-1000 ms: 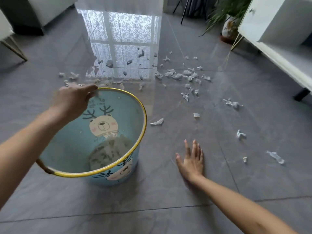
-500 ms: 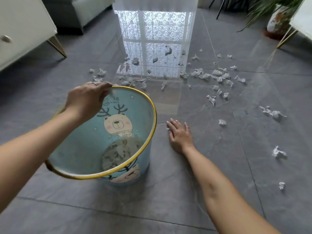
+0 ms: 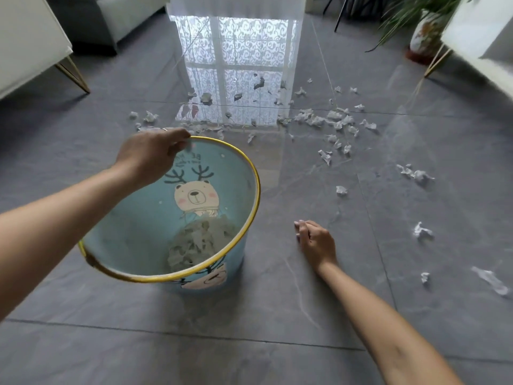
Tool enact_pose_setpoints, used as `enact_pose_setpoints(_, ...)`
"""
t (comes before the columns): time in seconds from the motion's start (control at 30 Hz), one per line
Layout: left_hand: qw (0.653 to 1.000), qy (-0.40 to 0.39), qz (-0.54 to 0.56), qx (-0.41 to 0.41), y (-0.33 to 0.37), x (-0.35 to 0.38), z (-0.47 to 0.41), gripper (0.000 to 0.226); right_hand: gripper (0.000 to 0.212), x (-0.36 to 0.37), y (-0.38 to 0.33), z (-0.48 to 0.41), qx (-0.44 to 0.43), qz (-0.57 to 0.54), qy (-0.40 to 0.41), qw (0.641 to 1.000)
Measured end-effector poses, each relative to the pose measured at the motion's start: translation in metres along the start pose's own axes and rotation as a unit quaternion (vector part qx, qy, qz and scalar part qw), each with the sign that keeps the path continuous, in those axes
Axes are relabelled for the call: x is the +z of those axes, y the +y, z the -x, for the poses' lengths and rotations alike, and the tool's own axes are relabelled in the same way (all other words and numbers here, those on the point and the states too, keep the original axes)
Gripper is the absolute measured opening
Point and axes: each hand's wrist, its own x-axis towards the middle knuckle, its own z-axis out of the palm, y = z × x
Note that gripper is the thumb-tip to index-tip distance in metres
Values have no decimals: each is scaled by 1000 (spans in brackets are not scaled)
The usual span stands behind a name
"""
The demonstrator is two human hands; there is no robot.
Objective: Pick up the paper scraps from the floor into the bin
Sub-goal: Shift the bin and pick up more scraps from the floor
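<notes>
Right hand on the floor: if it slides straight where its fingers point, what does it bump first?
Likely nothing soon: the right hand points up-left over bare floor, passing right of the bin. Depth is unclear.

the bin [image 3: 233, 173] blocks your left side, its yellow rim tilted toward you. right of the bin the floor [image 3: 277, 315] lies bare up to the nearest paper scraps [image 3: 341, 190], an open path. far right of the bin, cabinet legs [image 3: 433, 65] and a potted plant [image 3: 422, 37] crowd the edge.
</notes>
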Motion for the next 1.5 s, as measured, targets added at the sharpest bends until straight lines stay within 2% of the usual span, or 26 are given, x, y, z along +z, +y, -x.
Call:
enact_pose_setpoints(0.13, 996, 22, 24, 84, 38, 5, -15, 18, 60, -39, 25, 26, -45, 43, -26, 998)
enact_pose_setpoints(0.23, 989, 21, 69, 131, 65, 10, -30, 20, 50, -72, 38, 33, 9, 48, -14, 999)
enact_pose_setpoints(0.33, 984, 12, 69, 162, 87, 17, -39, 20, 33, -95, 47, 34, 104, 122, -10, 987)
enact_pose_setpoints(0.4, 982, 13, 65, 176, 95, 17, -43, 22, 48, -98, 43, 36, 161, 211, -79, 961)
enact_pose_setpoints(0.47, 982, 11, 55, 179, 102, 18, -46, 23, 67, -92, 35, 40, 145, 290, -141, 936)
enact_pose_setpoints(0.5, 983, 11, 51, 175, 101, 19, -47, 24, 69, -84, 29, 42, 122, 303, -160, 931)
enact_pose_setpoints(0.57, 984, 10, 50, 173, 101, 21, -49, 24, 54, -70, 21, 47, 80, 289, -180, 937)
enact_pose_setpoints(0.67, 983, 9, 50, 177, 104, 28, -55, 23, 20, -56, 17, 60, 38, 264, -154, 951)
enact_pose_setpoints(0.8, 981, 9, 55, 184, 109, 39, -55, 23, 11, -70, 24, 60, 90, 211, -112, 967)
enact_pose_setpoints(0.87, 978, 33, 49, 200, 110, 42, -52, 20, 11, -95, 11, 44, 79, 142, -39, 986)
enact_pose_setpoints(0.93, 974, 59, 46, 215, 111, 41, -50, 16, 7, -129, -20, 21, 15, 60, 68, 996)
enact_pose_setpoints(1.0, 970, 82, 46, 223, 111, 42, -48, 15, 2, -163, -64, -2, -55, -33, 144, 988)
enact_pose_setpoints(1.03, 970, 87, 45, 224, 110, 42, -48, 16, 8, -177, -89, -13, -82, -78, 154, 982)
enact_pose_setpoints(1.1, 970, 79, 43, 224, 111, 45, -47, 22, 16, -193, -131, -27, -125, -147, 127, 973)
enact_pose_setpoints(1.2, 974, 65, 37, 216, 110, 47, -50, 26, 8, -190, -170, -33, -150, -183, 13, 972)
enact_pose_setpoints(1.27, 974, 68, 39, 213, 108, 47, -52, 25, 4, -178, -177, -30, -159, -142, -33, 976)
enact_pose_setpoints(1.33, 978, 57, 39, 196, 109, 49, -54, 23, 12, -166, -175, -28, -168, -93, -61, 979)
enact_pose_setpoints(1.4, 984, 26, 65, 164, 115, 50, -58, 41, 26, -160, -169, -26, -147, -72, -93, 982)
enact_pose_setpoints(1.43, 984, 14, 86, 158, 121, 47, -59, 49, 33, -161, -165, -23, -131, -75, -97, 984)
enact_pose_setpoints(1.5, 977, 5, 132, 167, 135, 42, -65, 51, 40, -167, -154, -15, -112, -101, -50, 987)
